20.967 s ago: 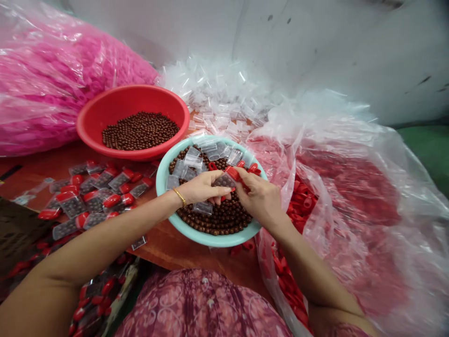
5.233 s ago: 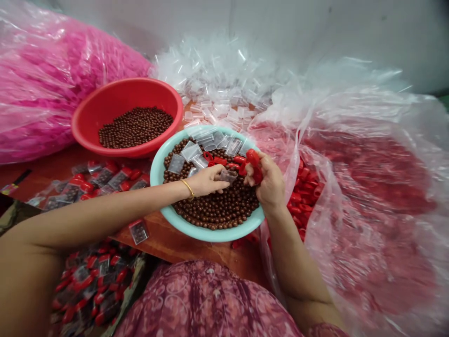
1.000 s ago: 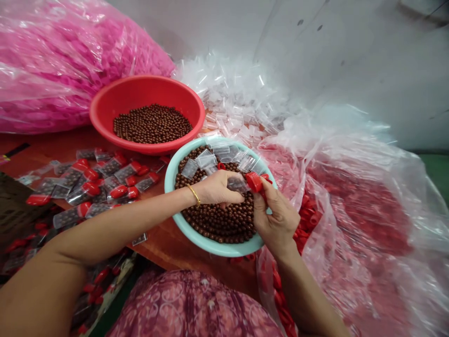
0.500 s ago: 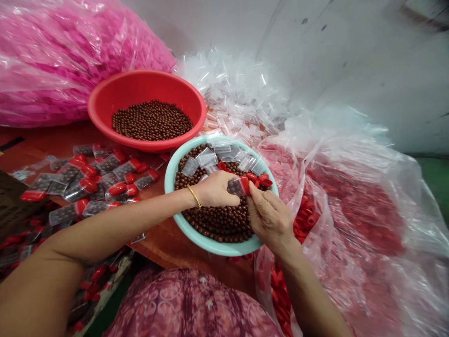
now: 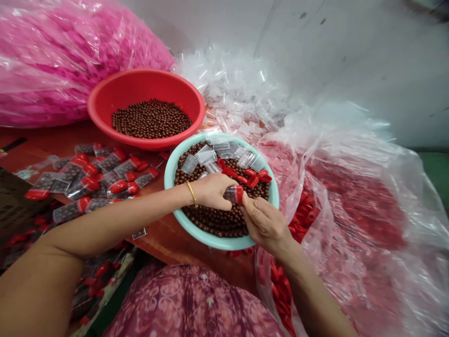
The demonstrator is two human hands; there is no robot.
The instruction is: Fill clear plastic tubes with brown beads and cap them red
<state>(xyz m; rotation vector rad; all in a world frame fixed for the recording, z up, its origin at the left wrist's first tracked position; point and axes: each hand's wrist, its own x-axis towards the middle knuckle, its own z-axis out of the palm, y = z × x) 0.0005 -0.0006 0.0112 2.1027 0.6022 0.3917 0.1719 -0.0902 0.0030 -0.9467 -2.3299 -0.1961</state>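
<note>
Over a light-blue basin (image 5: 169, 173) of brown beads (image 5: 217, 223), my left hand (image 5: 212, 191) is closed around a small clear plastic container (image 5: 232, 193) filled with dark beads. Its red cap (image 5: 239, 194) points right, and the fingertips of my right hand (image 5: 263, 219) pinch that end. My left fingers partly hide the container. Loose red caps (image 5: 252, 178) lie on the beads just beyond my hands. Several clear containers without caps (image 5: 206, 155) rest along the basin's far side.
A red basin (image 5: 145, 79) of smaller-looking brown beads stands behind left. Filled, capped containers (image 5: 115, 160) are heaped on the table at left, with more in a box below. Clear containers (image 5: 242, 93) pile up by the wall. Bags hold pink parts (image 5: 77, 61) and red caps (image 5: 354, 206).
Both hands have shifted slightly left and down together with the capped container. My right fingers remain at its red end.
</note>
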